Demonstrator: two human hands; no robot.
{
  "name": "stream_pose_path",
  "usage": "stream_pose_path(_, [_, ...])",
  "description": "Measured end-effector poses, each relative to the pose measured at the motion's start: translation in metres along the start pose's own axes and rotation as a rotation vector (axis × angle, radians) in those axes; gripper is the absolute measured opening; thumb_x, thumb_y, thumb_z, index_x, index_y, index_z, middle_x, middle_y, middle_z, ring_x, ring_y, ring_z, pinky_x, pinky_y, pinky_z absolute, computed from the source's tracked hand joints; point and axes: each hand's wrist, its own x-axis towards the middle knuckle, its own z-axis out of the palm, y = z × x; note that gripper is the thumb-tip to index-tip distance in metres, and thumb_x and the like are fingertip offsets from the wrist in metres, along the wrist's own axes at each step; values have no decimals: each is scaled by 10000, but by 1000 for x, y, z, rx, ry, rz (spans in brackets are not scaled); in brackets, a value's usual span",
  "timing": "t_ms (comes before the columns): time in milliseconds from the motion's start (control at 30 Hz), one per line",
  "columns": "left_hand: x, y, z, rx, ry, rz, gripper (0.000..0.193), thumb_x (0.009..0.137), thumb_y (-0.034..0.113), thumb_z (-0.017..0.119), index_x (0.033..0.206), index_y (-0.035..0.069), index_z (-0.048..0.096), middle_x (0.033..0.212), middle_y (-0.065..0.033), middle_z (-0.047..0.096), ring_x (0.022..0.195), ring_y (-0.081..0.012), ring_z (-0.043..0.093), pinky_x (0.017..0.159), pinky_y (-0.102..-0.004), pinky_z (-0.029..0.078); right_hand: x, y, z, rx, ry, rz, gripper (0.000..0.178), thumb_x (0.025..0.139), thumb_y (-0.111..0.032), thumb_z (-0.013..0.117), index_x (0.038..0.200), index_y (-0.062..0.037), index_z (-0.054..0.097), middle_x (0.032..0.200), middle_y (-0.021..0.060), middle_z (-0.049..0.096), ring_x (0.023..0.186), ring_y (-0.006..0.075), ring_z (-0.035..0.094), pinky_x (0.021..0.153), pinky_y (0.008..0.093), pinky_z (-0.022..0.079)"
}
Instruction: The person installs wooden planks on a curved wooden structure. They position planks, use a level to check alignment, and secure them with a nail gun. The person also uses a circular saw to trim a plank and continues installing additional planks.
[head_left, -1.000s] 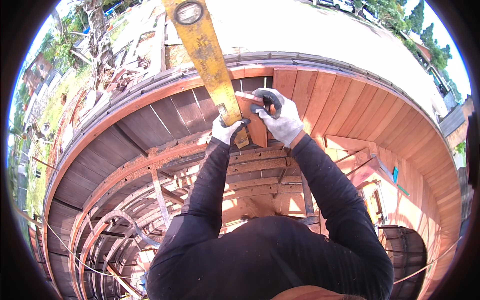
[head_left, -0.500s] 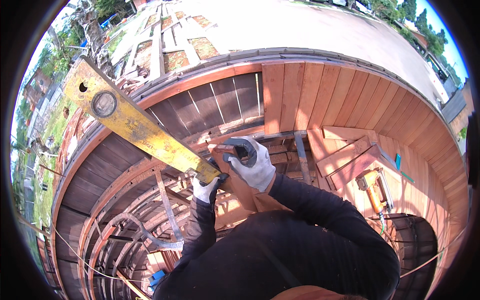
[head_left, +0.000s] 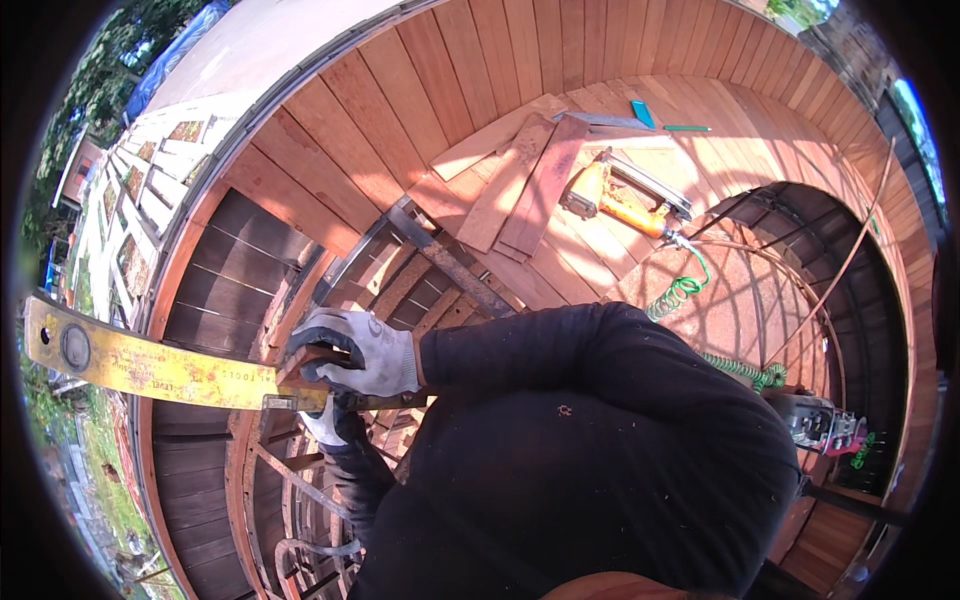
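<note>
A long, worn yellow spirit level point(head_left: 160, 370) stretches from the left rim to my hands, its round vial near the far end. My left hand point(head_left: 330, 425), in a white and dark work glove, closes on the level's near end beside a small metal piece point(head_left: 279, 402). Just above it, my gloved right hand point(head_left: 375, 350) grips the edge of a reddish-brown wooden board point(head_left: 302, 374) that lies against the level. Most of this board is hidden by my hands and right sleeve.
An orange nail gun point(head_left: 620, 200) with a green coiled hose point(head_left: 678, 292) rests on the planked bench point(head_left: 570, 270). Loose boards point(head_left: 525, 185) lie beside it. Curved slatted walls surround me, and open metal framing point(head_left: 455, 265) lies below. A compressor-like machine point(head_left: 815, 425) stands at right.
The view has turned to the right. The level now lies nearly level across the left side instead of slanting up. Both hands keep their grip, the right one now closer above the left.
</note>
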Motion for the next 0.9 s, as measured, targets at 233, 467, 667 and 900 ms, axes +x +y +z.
stream_pose_path(233, [-4, -4, 45, 217, -11, 83, 397, 806, 75, 655, 1164, -8, 508, 1061, -107, 573, 948, -217, 590, 814, -360, 492, -16, -4, -54, -71, 116, -33, 345, 883, -145, 607, 1218, -70, 574, 1178, 142, 594, 1106, 326, 571, 995, 393, 432])
stream_pose_path(467, [-27, 27, 90, 370, -56, -73, 553, 716, 90, 762, 1208, -20, 535, 1049, -128, 675, 957, -220, 660, 840, -340, 530, -52, 1, -67, 460, 37, 208, 287, 947, -122, 566, 1211, -13, 536, 1153, 96, 607, 1088, 185, 568, 966, 313, 436])
stream_pose_path(667, [-30, 72, 146, 515, 60, 132, 704, 665, 224, 830, 1230, 28, 459, 1028, -203, 653, 965, -349, 657, 833, -406, 521, -57, -17, -96, 460, 34, 117, 387, 998, -214, 438, 1323, -3, 458, 1347, 159, 504, 1224, 260, 500, 1052, 387, 385])
stream_pose_path(900, [-56, 117, 159, 500, 68, 138, 625, 745, 291, 757, 1212, -2, 461, 943, -246, 638, 918, -408, 638, 806, -431, 508, -18, -72, -83, 457, 17, 224, 680, 990, -519, 328, 1476, -43, 307, 1463, 186, 404, 1365, 371, 375, 1124, 521, 319])
